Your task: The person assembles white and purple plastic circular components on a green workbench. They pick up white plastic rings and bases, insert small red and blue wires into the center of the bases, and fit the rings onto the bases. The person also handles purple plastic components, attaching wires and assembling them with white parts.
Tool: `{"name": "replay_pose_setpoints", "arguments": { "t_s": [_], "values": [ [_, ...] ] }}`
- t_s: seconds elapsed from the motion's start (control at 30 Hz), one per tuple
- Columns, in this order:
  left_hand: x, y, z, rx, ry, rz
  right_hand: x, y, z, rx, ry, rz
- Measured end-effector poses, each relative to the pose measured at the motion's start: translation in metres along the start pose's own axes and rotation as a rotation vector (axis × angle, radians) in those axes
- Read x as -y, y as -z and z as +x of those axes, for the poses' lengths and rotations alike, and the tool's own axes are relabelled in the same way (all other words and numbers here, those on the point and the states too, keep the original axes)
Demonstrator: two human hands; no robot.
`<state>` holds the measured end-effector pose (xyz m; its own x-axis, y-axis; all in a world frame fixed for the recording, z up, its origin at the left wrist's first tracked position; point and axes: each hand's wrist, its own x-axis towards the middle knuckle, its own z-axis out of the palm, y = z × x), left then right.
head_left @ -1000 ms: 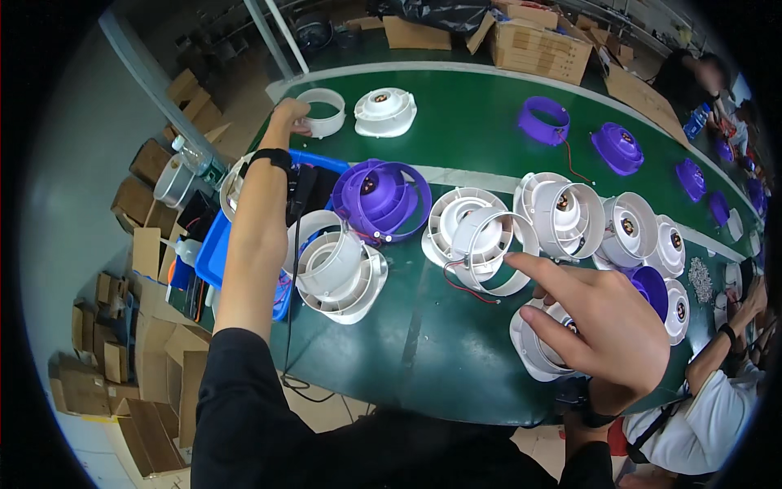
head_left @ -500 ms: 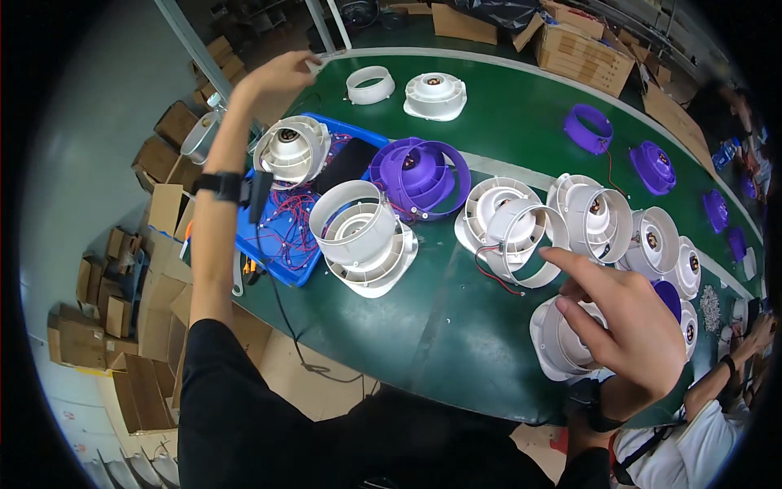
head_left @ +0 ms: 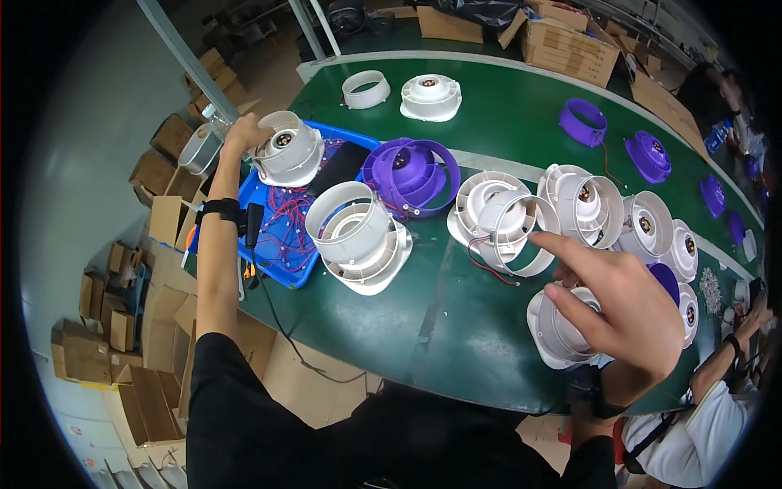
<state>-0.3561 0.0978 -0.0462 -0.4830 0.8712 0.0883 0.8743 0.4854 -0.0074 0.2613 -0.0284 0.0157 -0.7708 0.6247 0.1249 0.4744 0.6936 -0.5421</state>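
Note:
At the far left, my left hand point(head_left: 247, 134) has its fingers over the rim of a white fan housing point(head_left: 287, 167), which sits on a blue tray point(head_left: 302, 283). Inside the housing a round hub with a copper-coloured motor shows. My right hand point(head_left: 623, 314) hovers over the table's right side, index finger and thumb apart, holding nothing visible. Under it lies a white fan housing point(head_left: 542, 326), partly covered by the hand. Just beyond the index finger, a white ring with red wires point(head_left: 497, 224) leans on another white housing point(head_left: 471, 200).
Red and blue wires and a black pouch point(head_left: 340, 169) lie in the tray. Nearby stand a white housing with a ring point(head_left: 352, 224) and a purple one point(head_left: 405, 175). Several white housings line the right. A co-worker's arm point(head_left: 717, 367) shows at the right edge.
My left hand has come down from above the table's far left corner onto the rim of the white fan housing. My right hand has hardly moved; the whole view has shifted slightly.

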Motion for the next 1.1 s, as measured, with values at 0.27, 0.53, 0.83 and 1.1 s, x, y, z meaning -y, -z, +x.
{"name": "replay_pose_setpoints", "arguments": {
  "t_s": [0.27,0.53,0.83,1.1],
  "values": [
    [0.081,-0.014,0.046,-0.003,-0.210,-0.060,-0.012,0.000,-0.008,-0.036,0.109,-0.027],
    [0.118,0.020,0.051,-0.366,0.021,0.142,-0.026,0.001,-0.018,-0.159,0.178,-0.120],
    [-0.114,0.142,-0.222,-0.175,-0.628,-0.402,-0.023,0.001,-0.018,-0.162,0.142,-0.134],
    [-0.238,0.025,-0.327,0.131,-1.083,-0.392,-0.027,0.011,-0.023,-0.137,0.062,-0.052]
  ]
}}
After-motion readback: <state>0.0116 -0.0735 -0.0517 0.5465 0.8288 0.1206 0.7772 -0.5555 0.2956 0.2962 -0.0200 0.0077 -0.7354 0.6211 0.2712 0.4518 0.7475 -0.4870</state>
